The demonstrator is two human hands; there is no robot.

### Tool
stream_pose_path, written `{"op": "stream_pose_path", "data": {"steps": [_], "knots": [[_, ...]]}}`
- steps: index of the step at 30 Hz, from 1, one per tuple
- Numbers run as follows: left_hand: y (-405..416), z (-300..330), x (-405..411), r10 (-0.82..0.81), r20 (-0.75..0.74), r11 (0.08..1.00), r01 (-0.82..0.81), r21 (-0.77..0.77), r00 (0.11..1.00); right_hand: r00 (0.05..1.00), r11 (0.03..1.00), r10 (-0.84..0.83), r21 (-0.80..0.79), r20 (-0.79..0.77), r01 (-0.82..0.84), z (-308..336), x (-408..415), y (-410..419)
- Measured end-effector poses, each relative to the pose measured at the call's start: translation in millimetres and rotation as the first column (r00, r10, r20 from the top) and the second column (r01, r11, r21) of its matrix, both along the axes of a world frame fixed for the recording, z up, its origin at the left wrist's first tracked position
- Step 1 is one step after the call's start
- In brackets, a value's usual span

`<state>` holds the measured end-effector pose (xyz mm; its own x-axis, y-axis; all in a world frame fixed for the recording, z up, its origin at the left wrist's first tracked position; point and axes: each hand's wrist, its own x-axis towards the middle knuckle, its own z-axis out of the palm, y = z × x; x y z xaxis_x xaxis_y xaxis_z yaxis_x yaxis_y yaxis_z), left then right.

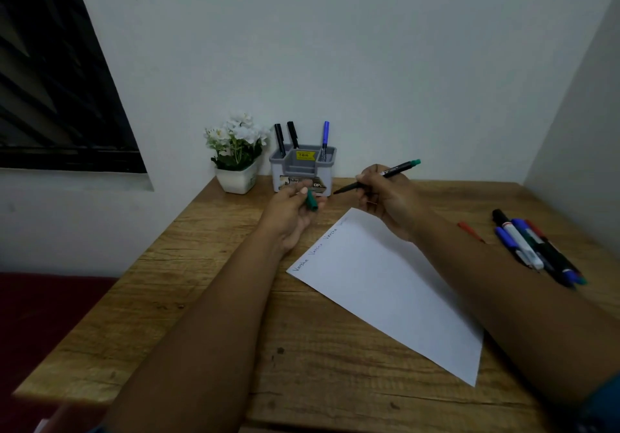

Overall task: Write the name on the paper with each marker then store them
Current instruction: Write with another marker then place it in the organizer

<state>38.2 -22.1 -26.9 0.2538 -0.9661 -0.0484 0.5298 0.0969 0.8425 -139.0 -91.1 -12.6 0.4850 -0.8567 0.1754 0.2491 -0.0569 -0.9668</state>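
A white sheet of paper (389,291) lies slanted on the wooden table (208,265), with a name written several times along its upper left edge. My right hand (385,197) grips an uncapped green marker (392,172), tip pointing left, above the paper's far corner. My left hand (295,209) pinches the marker's green cap (312,201) just left of the tip. Behind the hands stands a grey pen holder (303,167) with two black markers (285,137) and a blue marker (325,135) upright in it.
A bunch of several markers (536,248) lies at the table's right side, with a red one (471,231) beside my right forearm. A white pot of white flowers (236,157) stands left of the holder. Walls close in behind and on the right.
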Motion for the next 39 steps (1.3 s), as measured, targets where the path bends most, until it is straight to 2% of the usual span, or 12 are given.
{"op": "stream_pose_path", "data": {"steps": [4,6,11,16,18,20,22,31,34,35,37,39], "knots": [[-3,2,7,0.065,-0.192,0.998,-0.068,-0.011,0.979,1.000,0.998,-0.002,-0.061,0.012,0.003,-2,8,9],[-3,1,9,0.085,-0.233,0.996,-0.084,0.015,0.969,0.999,0.998,0.024,-0.065,0.027,-0.023,-3,11,12],[-6,1,3,0.139,-0.195,0.989,-0.124,0.085,0.971,0.997,0.975,0.008,-0.219,-0.075,-0.024,-8,19,17],[-4,1,-1,0.112,-0.186,0.993,-0.103,0.059,0.976,0.983,0.929,-0.042,-0.369,-0.179,-0.027,-15,21,20],[-5,0,-1,0.097,-0.161,0.995,-0.091,0.047,0.982,0.960,0.835,-0.135,-0.550,-0.244,-0.023,-16,19,20],[-3,-2,-4,0.073,-0.113,0.997,-0.068,0.044,0.991,0.915,0.643,-0.270,-0.763,-0.299,-0.060,-17,18,21],[-3,-3,-5,0.068,-0.083,0.997,-0.065,0.042,0.994,0.895,0.554,-0.323,-0.828,-0.309,-0.086,-17,19,22],[-6,1,-8,0.120,-0.134,0.993,-0.120,0.006,0.984,0.955,0.686,-0.217,-0.728,-0.200,0.003,-19,21,18],[-5,5,-2,0.148,-0.079,0.987,-0.153,-0.056,0.986,0.944,0.745,-0.199,-0.667,-0.264,-0.030,-16,20,17],[-4,7,3,0.203,-0.047,0.974,-0.207,-0.087,0.978,0.928,0.784,-0.177,-0.617,-0.329,-0.069,-13,19,18],[-1,11,15,0.331,0.016,0.934,-0.325,-0.148,0.943,0.921,0.881,-0.018,-0.442,-0.389,-0.170,-6,16,19],[3,13,25,0.390,0.072,0.908,-0.371,-0.195,0.918,0.940,0.932,0.156,-0.269,-0.302,-0.242,-4,16,22]]}}
